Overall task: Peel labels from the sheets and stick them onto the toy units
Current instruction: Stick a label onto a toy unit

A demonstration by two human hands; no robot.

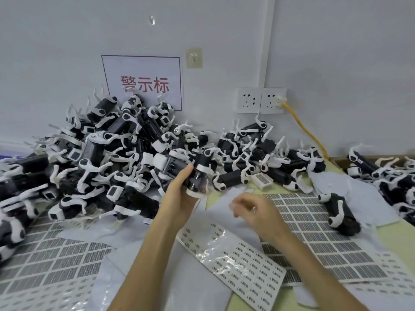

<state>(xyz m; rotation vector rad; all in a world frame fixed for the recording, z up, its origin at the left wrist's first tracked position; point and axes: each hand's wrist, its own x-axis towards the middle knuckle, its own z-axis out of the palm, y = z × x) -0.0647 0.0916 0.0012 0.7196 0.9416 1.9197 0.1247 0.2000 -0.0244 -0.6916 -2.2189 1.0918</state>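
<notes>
Grips a toy unit (pixel 197 173) in the left hand (pixel 179 194); hovers the blurred right hand (pixel 256 212) over label sheets (pixel 314 221), grip impossible to tell; with more units (pixel 359 162) in the cardboard box (pixel 381 156) at the tabletop's right edge.

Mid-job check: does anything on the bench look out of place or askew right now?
One stray toy unit lies on the right label sheet, covering some labels. The glossy sheet sits diagonally, overlapping that sheet's edge. Nothing looks spilled or broken.
</notes>
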